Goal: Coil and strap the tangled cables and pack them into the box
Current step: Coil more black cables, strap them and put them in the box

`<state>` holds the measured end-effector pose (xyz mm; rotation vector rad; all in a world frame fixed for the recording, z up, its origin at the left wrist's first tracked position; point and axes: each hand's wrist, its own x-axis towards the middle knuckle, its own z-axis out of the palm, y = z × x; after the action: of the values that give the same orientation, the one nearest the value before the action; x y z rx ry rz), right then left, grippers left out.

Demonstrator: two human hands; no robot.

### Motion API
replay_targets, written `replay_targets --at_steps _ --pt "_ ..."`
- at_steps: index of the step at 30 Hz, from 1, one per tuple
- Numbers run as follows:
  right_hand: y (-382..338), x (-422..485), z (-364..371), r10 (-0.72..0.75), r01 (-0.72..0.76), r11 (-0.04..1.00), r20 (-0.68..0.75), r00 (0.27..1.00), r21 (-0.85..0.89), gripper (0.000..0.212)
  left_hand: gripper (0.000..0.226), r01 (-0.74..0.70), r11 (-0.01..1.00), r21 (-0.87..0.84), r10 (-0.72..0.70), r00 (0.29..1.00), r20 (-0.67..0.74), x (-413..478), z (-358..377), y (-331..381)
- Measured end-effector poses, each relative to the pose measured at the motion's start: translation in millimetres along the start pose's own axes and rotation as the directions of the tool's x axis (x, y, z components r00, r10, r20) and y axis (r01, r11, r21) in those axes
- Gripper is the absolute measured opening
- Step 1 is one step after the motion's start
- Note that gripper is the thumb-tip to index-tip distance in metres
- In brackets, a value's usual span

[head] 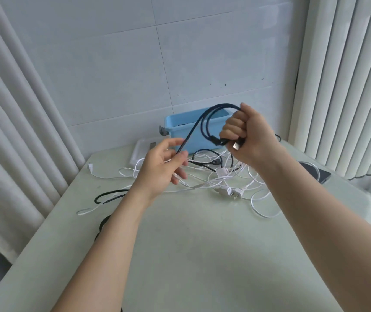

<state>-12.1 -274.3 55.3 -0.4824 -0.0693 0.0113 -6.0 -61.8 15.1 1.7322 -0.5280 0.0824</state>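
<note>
At mid-frame the raised right hand [251, 137] curls its fingers [233, 129] round loops of black cable [204, 115] before the blue box [177, 129], the left hand [161, 168] pinching its tail above white cables [229, 184] on the tabletop [191, 244].

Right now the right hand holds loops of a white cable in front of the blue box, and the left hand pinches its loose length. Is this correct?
In the head view the cable looped in the right hand is dark, not white; white cables lie on the table. It is in front of the blue box, and the left hand pinches its loose length.
</note>
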Motion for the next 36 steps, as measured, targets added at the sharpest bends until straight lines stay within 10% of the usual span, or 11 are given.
replay_targets --at_steps 8,15,21,26,36 --pt "-47 10 -33 -0.313 0.383 0.915 -0.376 0.872 0.127 0.043 0.008 -0.061 0.929 0.366 0.099 0.991 -0.085 6 -7 -29" --pt "-29 13 -30 -0.336 0.245 0.847 -0.116 0.935 -0.472 0.033 0.005 -0.139 0.634 0.761 0.084 0.99 0.11 -5 -12 2" --pt "10 1 -21 0.048 0.104 0.53 0.152 0.987 -0.842 0.034 0.016 -0.254 0.803 0.539 0.133 0.958 0.254 -11 -15 31" --pt "42 -14 -5 0.369 -0.004 0.525 0.224 0.902 -0.851 0.031 0.014 -0.269 0.918 0.291 0.238 0.961 0.14 -14 -18 39" --pt "48 -14 -3 0.473 -0.232 0.723 0.221 0.853 -0.65 0.041 0.006 -0.183 0.944 0.273 0.283 0.876 -0.391 3 -33 17"
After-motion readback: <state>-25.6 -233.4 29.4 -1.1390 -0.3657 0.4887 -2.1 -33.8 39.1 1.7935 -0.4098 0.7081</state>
